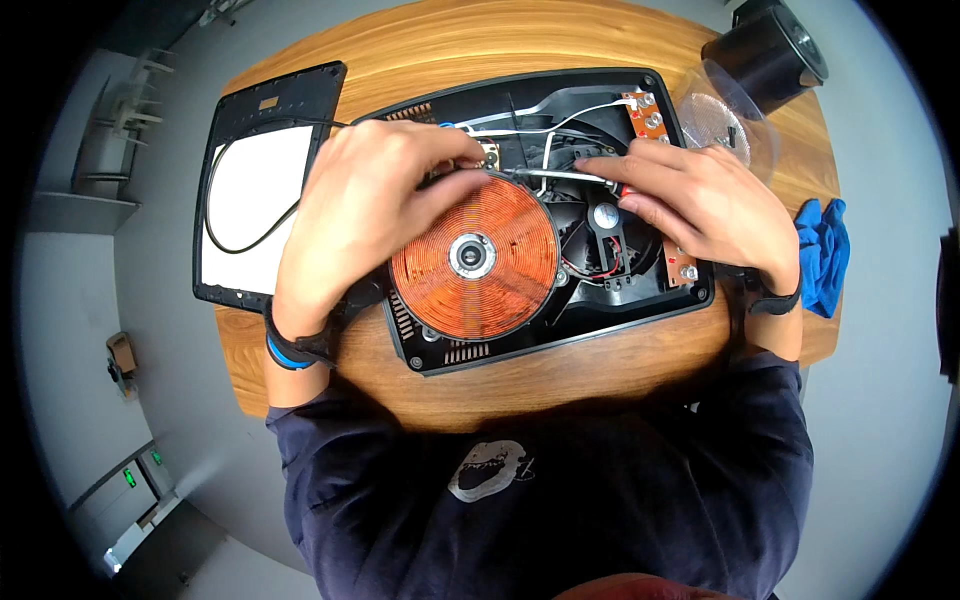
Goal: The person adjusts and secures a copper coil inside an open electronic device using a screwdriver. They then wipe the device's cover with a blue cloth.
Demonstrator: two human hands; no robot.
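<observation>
Inside the tabletop's (450, 400) near edge, the right hand (705, 190) pinches a screwdriver (562, 174) whose tip, slipping, could scratch the copper coil (515, 265), the left hand (375, 185) curled, any pinch hidden.

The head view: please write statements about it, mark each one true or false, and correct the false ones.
1. The left hand is near the upper left edge of the orange coil. True.
2. The screwdriver is in the left hand. False: the right hand holds it.
3. The blue cloth lies to the right of the black casing. True.
4. The coil lies in the casing's right half. False: it lies in the left half.
5. A black cable crosses the white-faced panel. True.
</observation>
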